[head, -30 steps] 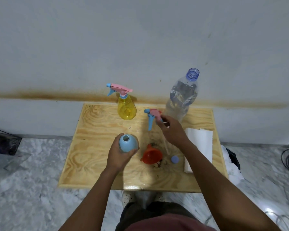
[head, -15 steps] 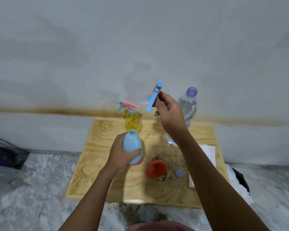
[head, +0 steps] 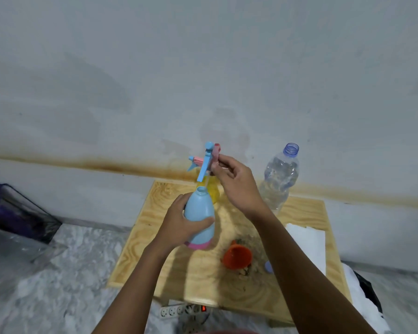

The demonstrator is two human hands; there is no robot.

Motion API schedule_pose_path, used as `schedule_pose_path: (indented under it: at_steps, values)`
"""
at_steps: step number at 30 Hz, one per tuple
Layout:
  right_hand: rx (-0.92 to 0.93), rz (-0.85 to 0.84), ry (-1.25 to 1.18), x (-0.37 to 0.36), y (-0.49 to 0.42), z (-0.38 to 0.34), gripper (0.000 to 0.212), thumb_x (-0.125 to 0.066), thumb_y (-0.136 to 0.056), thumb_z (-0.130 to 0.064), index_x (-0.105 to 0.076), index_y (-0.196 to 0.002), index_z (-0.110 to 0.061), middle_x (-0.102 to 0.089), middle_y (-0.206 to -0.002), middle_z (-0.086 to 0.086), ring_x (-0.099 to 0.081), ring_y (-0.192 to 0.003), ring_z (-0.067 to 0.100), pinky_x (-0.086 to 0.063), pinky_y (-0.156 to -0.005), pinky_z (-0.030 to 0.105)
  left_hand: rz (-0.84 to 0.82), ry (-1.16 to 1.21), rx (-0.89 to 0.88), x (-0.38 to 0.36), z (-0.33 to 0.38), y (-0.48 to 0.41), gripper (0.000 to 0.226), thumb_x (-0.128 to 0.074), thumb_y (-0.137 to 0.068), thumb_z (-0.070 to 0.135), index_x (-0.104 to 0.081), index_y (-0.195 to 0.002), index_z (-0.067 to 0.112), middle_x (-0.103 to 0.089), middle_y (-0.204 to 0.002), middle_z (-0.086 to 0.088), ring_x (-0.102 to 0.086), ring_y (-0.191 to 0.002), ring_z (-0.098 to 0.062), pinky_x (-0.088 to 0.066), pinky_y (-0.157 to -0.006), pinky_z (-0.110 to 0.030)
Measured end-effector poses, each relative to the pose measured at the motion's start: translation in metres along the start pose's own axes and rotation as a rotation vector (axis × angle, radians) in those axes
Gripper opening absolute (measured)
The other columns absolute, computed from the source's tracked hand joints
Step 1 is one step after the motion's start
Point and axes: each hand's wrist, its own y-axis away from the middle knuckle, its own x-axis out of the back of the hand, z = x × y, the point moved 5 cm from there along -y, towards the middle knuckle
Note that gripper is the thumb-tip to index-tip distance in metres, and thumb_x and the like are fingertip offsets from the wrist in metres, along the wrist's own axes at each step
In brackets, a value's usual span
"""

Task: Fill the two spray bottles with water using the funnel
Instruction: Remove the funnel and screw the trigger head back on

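The left hand [head: 179, 225] grips the pale blue plastic spray bottle [head: 200, 213], the right hand [head: 237, 182] pinches its pink-and-blue trigger head [head: 208, 157], both above the plywood table [head: 304, 210]; uncapping seems done, next the orange plastic funnel [head: 237, 257] on that table is needed.

Blue spray bottle [head: 200, 215], pink base, neck open, gripped near upright at centre by left hand [head: 179, 227]. Blue-pink trigger head [head: 209, 157] pinched just above neck by right hand [head: 239, 186]. Yellow spray bottle [head: 214, 191] partly hidden behind. Orange funnel [head: 237, 255] set near right. Clear water bottle [head: 279, 179] uncapped, upright, far right.
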Motion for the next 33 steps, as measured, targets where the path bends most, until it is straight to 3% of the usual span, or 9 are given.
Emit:
schedule_pose_path:
  at_steps: [2,5,11,15,20,24,27,30,33]
  values:
    - [-0.009,-0.04,0.028,-0.007,0.003,0.009,0.018,-0.064,-0.095,-0.023,-0.07,-0.111,-0.029,-0.075,-0.106,-0.008,-0.068,-0.101,0.01,-0.052,-0.095,0.031,0.004,0.011,-0.003,0.002,0.005,0.0,0.061,-0.086,-0.056,0.049,-0.06,-0.11,0.037,-0.061,-0.11,0.007,-0.062,-0.101,-0.009,-0.056,-0.077,-0.029]
    - [0.018,-0.074,0.066,-0.014,0.008,0.011,0.018,-0.066,-0.093,-0.023,-0.07,-0.098,-0.04,-0.074,-0.101,-0.01,-0.067,-0.098,0.011,-0.052,-0.095,0.033,0.01,0.042,0.022,0.005,0.009,0.001,0.055,-0.091,-0.064,0.036,-0.063,-0.111,0.029,-0.064,-0.107,0.006,-0.065,-0.096,-0.009,-0.059,-0.075,-0.032]
    - [0.003,-0.084,0.038,-0.014,0.012,0.01,0.011,-0.068,-0.092,-0.023,-0.071,-0.1,-0.03,-0.073,-0.098,-0.009,-0.066,-0.094,0.005,-0.054,-0.09,0.027,0.022,0.056,0.032,0.005,0.016,-0.001,0.051,-0.09,-0.069,0.03,-0.066,-0.113,0.024,-0.069,-0.106,0.005,-0.068,-0.092,-0.008,-0.057,-0.065,-0.023]
    - [-0.002,-0.063,0.041,-0.013,0.012,0.012,0.01,-0.07,-0.091,-0.027,-0.071,-0.1,-0.032,-0.072,-0.098,-0.011,-0.065,-0.093,0.004,-0.054,-0.088,0.029,0.021,0.065,0.02,0.006,0.022,-0.002,0.056,-0.088,-0.063,0.041,-0.066,-0.112,0.023,-0.071,-0.105,0.002,-0.071,-0.09,-0.009,-0.057,-0.064,-0.022]
    - [-0.028,-0.062,0.044,-0.012,0.01,0.015,0.017,-0.073,-0.088,-0.029,-0.067,-0.102,-0.022,-0.07,-0.104,-0.009,-0.065,-0.099,0.006,-0.053,-0.091,0.035,0.021,0.086,-0.005,0.005,0.031,-0.002,0.041,-0.089,-0.071,0.019,-0.065,-0.104,0.028,-0.071,-0.097,0.009,-0.068,-0.085,0.001,-0.052,-0.062,-0.016]
    - [-0.092,-0.098,-0.116,-0.011,0.008,0.012,0.003,-0.061,-0.095,-0.011,-0.062,-0.098,-0.012,-0.067,-0.091,-0.007,-0.063,-0.082,0.0,-0.049,-0.079,0.019,0.021,0.108,-0.015,0.006,0.036,-0.005,0.044,-0.09,-0.064,0.034,-0.067,-0.102,0.034,-0.071,-0.097,0.015,-0.068,-0.089,-0.004,-0.058,-0.071,-0.025]
    - [-0.096,-0.081,-0.163,-0.01,0.007,0.011,0.009,-0.061,-0.095,-0.008,-0.063,-0.102,-0.013,-0.069,-0.098,-0.003,-0.065,-0.089,0.002,-0.051,-0.08,0.019,0.035,0.129,-0.022,0.007,0.04,-0.006,0.053,-0.086,-0.058,0.046,-0.067,-0.106,0.031,-0.071,-0.099,0.01,-0.067,-0.091,-0.008,-0.06,-0.074,-0.031]
    - [-0.073,-0.062,-0.16,-0.012,0.008,0.009,0.025,-0.068,-0.092,-0.013,-0.063,-0.116,-0.012,-0.068,-0.111,0.002,-0.064,-0.1,0.007,-0.052,-0.082,0.019,0.03,0.142,-0.035,0.009,0.044,-0.006,0.051,-0.086,-0.062,0.041,-0.067,-0.107,0.029,-0.071,-0.1,0.008,-0.068,-0.091,-0.01,-0.061,-0.073,-0.034]
    - [-0.066,-0.079,-0.111,-0.014,0.009,0.005,0.035,-0.069,-0.091,-0.018,-0.063,-0.125,-0.013,-0.067,-0.116,0.004,-0.064,-0.097,0.002,-0.052,-0.077,0.018,0.022,0.163,-0.04,0.01,0.049,-0.006,0.055,-0.084,-0.059,0.045,-0.067,-0.109,0.03,-0.072,-0.101,0.009,-0.069,-0.092,-0.008,-0.061,-0.072,-0.032]
